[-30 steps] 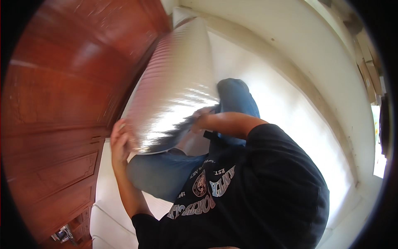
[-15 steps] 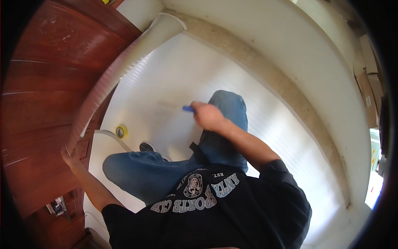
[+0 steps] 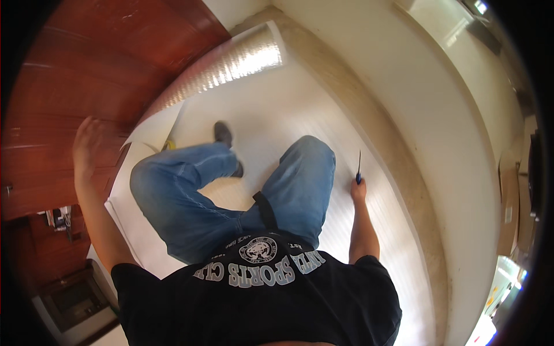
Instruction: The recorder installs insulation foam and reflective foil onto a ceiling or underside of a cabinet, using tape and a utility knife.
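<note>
a blue-handled tool [image 3: 359, 176] with a thin, pointed blade is in the right hand [image 3: 359, 190], whose fingers are closed round the handle. the tip points away from the person, and the tool is over the pale sheet [image 3: 277, 104], to the right of the right knee. the left hand [image 3: 86, 149] is raised on the far side, its fingers extended and loosely spread, somewhat blurred, in front of the red-brown cabinet [image 3: 104, 75].

a shiny foil strip [image 3: 242, 57] runs slantwise along the foot of the cabinet, from the corner at the top down toward the left; it is silvery on the side by the pale sheet and pinkish near the wood. whether the strip and the pale sheet are one piece cannot be told.

the person sits low with knees apart, in blue jeans [image 3: 173, 187], a black t-shirt [image 3: 334, 294] and dark shoes [image 3: 223, 134]. a black strap [image 3: 265, 211] lies across the right thigh. a small yellow thing [image 3: 168, 145] shows just beyond the left knee, mostly hidden. to the right, a brownish band [image 3: 398, 144] edges the foot of the cream wall [image 3: 438, 144], with cardboard boxes [image 3: 509, 196] farther out.
</note>
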The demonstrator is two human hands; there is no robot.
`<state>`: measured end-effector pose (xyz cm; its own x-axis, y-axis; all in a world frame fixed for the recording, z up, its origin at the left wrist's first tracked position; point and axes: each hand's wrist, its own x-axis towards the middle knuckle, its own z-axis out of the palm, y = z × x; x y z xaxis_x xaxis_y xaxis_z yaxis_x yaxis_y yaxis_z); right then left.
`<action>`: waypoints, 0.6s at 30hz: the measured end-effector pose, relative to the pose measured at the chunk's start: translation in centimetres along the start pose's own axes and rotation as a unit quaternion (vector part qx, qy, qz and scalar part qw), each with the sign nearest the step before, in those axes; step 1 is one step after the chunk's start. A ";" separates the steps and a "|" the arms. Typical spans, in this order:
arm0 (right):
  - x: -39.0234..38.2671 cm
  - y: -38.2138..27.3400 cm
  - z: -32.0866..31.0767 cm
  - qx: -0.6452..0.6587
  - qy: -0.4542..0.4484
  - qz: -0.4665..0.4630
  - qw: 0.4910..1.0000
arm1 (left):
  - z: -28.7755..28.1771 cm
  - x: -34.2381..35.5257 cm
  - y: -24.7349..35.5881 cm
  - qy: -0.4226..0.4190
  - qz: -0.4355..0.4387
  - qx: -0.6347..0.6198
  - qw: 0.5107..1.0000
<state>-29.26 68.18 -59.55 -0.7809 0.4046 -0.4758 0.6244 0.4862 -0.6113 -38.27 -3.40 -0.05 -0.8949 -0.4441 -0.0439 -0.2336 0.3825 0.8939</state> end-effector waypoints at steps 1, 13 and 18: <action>-0.8 1.2 0.8 0.023 0.022 -0.007 0.999 | 2.2 -0.4 0.8 -0.066 -0.003 0.041 0.997; -3.4 -11.1 -9.2 0.057 0.107 -0.055 0.991 | 21.5 4.6 -21.7 -0.390 -0.164 -0.064 0.904; -4.4 -28.4 -11.1 -0.078 0.032 -0.207 0.975 | 26.9 3.2 -32.1 -0.345 -0.175 0.029 0.922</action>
<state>-43.36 61.21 -33.11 -0.9668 0.1942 -0.1660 0.2555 0.7272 -0.6371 -43.88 4.64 -40.89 -0.7854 0.0650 -0.6155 -0.5555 0.3644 0.7474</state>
